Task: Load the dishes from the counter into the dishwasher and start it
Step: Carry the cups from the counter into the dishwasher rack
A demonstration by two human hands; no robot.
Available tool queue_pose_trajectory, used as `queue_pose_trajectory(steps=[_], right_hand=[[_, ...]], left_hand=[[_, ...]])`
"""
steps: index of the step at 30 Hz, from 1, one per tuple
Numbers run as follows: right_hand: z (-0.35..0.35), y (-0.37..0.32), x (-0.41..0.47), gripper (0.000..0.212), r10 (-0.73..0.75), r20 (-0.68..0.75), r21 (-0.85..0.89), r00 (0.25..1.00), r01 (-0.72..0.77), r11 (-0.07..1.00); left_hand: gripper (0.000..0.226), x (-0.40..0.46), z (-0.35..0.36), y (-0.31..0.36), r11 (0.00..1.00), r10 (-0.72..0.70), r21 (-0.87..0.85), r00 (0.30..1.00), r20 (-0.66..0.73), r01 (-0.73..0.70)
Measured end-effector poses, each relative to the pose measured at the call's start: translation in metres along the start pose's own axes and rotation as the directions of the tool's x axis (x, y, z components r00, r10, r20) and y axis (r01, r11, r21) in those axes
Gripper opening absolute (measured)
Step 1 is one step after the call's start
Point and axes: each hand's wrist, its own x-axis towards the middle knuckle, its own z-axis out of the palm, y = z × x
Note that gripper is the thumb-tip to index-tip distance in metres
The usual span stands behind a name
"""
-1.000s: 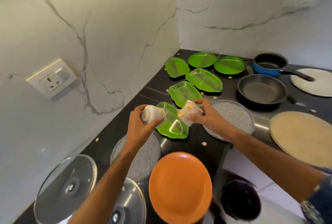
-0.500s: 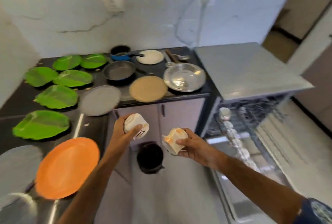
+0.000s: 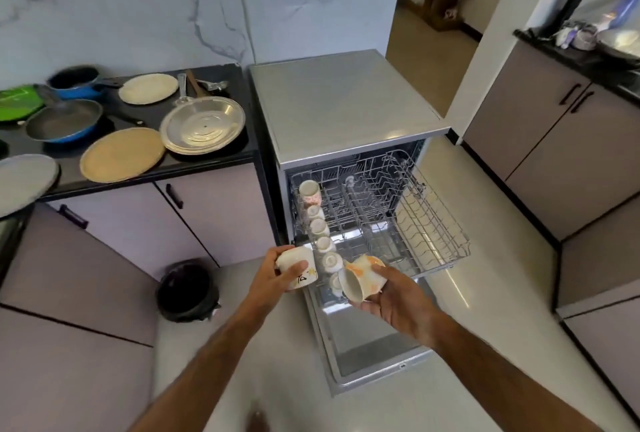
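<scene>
While view swung, hands [image 3: 277, 272] apparently reach rack [image 3: 398, 223]

Dishwasher [image 3: 346, 109] right of counter [image 3: 207, 163]

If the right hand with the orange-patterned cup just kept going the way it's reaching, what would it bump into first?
Most likely the row of cups already standing along the left side of the pulled-out upper rack. The right hand and its cup point up and left at them, though depth is hard to judge.
</scene>
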Motion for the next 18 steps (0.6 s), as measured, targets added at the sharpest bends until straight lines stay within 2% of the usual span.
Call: queue_pose_trajectory(steps=[6, 9, 13, 18], right_hand=[[-0.050, -0.052, 0.037, 0.037, 0.033, -0.057, -0.095, 0.998, -0.038, 0.995], [-0.067, -0.073, 0.074, 0.043, 0.044, -0.112, -0.218, 0.993, -0.068, 0.974], [-0.078, -0.106, 0.140, 0.034, 0.031, -0.157, -0.459, 0.987, -0.101, 0.883], [-0.090, -0.137, 0.250, 0.035, -0.011, -0.134, -0.693, 0.991, -0.086, 0.716]], left_hand=[[0.043, 0.037, 0.049, -0.002, 1.000, -0.005, 0.009, 0.997, -0.081, 0.005], [0.051, 0.070, 0.060, -0.005, 0.999, 0.020, 0.027, 0.993, -0.115, -0.017], [0.062, 0.138, 0.069, -0.023, 0.997, 0.020, 0.078, 0.986, -0.165, -0.007], [0.071, 0.216, 0.081, -0.059, 0.973, 0.060, 0.230, 0.974, -0.217, -0.009]])
